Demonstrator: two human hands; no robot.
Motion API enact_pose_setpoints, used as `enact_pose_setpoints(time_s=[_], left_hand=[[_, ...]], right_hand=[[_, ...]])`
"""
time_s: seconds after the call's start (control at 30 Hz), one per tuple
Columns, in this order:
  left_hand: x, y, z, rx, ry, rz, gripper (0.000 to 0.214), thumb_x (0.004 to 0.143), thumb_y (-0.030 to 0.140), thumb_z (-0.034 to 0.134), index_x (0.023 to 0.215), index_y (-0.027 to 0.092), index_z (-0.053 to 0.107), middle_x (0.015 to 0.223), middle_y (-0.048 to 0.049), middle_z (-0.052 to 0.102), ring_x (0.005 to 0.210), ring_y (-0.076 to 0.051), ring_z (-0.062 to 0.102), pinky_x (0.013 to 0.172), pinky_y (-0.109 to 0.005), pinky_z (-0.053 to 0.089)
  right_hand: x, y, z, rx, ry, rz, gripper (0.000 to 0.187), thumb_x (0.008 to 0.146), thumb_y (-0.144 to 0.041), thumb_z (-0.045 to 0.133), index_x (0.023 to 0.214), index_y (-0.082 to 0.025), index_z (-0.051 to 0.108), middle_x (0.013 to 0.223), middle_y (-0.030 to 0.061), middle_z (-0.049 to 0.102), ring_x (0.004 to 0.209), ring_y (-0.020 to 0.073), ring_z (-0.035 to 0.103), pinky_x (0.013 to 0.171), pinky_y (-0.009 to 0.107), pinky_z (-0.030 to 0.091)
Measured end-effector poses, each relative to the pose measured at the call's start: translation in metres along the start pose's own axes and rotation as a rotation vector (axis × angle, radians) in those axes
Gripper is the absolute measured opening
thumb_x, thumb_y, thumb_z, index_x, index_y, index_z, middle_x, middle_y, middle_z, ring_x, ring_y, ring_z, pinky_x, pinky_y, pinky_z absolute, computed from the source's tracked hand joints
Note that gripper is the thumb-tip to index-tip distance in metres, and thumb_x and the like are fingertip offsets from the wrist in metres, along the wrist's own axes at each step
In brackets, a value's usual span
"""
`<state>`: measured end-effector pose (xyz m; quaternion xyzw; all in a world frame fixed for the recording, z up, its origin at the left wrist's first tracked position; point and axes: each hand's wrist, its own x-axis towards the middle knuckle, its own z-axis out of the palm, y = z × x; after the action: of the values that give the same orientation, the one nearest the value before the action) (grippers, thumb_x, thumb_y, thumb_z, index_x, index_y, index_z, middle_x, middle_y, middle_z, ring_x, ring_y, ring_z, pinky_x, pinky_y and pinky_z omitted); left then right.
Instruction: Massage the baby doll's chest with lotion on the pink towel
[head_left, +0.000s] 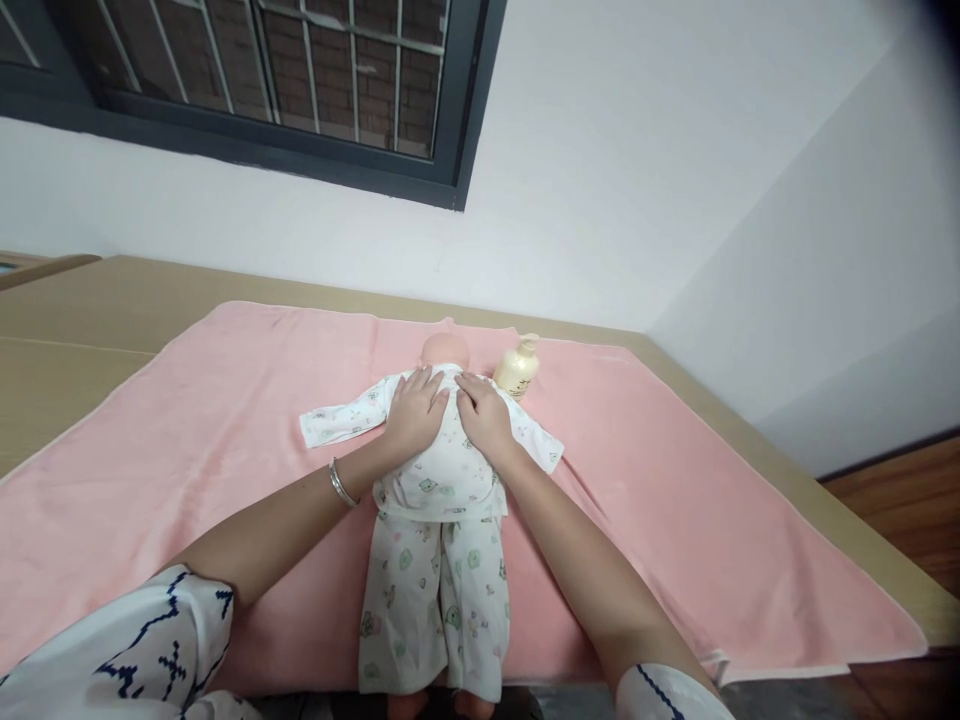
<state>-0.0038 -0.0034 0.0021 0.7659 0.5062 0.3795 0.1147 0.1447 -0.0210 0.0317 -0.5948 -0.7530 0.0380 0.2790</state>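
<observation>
A baby doll [442, 475] in a white printed top and trousers lies stretched out, its bald head [445, 350] at the far end and its feet at the near table edge. No face shows on it. My left hand [416, 412] lies flat on the left side of its upper body, fingers extended and slightly apart. On the other side, my right hand [484, 415] rests flat in the same way, with a narrow gap between the hands. Both sleeves of the doll's top spread outward. Close beyond my right hand stands a cream pump bottle [517, 370].
A pink blanket [247, 400] covers much of the wooden table [82, 320] under the doll, with creases on the right. Behind the table rises a white wall [570, 180] with a dark-framed, barred window [337, 70]. Brown wood panelling [907, 510] shows at the right.
</observation>
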Motion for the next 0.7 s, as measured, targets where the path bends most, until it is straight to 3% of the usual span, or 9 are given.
enact_pose_setpoints(time_s=[0.2,0.37,0.57,0.7], left_hand=[[0.004,-0.001,0.001,0.093,-0.026,-0.058,0.049,0.101,0.038,0.039,0.139,0.012,0.055,0.152,-0.0206,0.049,0.147,-0.037,0.037,0.12,-0.06,0.025],[0.001,0.003,0.002,0.106,-0.007,-0.049,0.049,0.1,0.036,0.038,0.14,0.01,0.052,0.152,-0.0208,0.048,0.147,-0.037,0.036,0.12,-0.061,0.026],[0.0,0.002,0.004,0.111,0.011,-0.051,0.049,0.1,0.037,0.038,0.139,0.011,0.052,0.151,-0.0202,0.05,0.146,-0.036,0.037,0.119,-0.06,0.027],[0.001,0.001,0.005,0.122,-0.002,-0.062,0.049,0.099,0.037,0.04,0.14,0.013,0.051,0.151,-0.0186,0.05,0.146,-0.036,0.038,0.12,-0.059,0.026]], right_hand=[[0.008,-0.004,-0.005,-0.114,-0.075,0.117,0.046,0.102,-0.036,0.036,0.132,-0.011,0.061,0.144,0.0173,0.057,0.14,0.027,0.046,0.114,0.039,0.034],[0.028,-0.006,-0.01,-0.158,-0.224,0.226,0.059,0.103,-0.05,0.03,0.129,-0.006,0.06,0.142,0.0236,0.057,0.134,0.032,0.051,0.11,0.04,0.035],[0.047,0.006,-0.013,-0.151,-0.335,0.232,0.069,0.102,-0.057,0.024,0.124,-0.006,0.065,0.129,0.0228,0.067,0.122,0.0334,0.061,0.097,0.039,0.044],[0.045,0.006,-0.013,-0.177,-0.329,0.209,0.068,0.104,-0.051,0.018,0.129,-0.005,0.061,0.135,0.0244,0.062,0.125,0.0335,0.059,0.101,0.041,0.043]])
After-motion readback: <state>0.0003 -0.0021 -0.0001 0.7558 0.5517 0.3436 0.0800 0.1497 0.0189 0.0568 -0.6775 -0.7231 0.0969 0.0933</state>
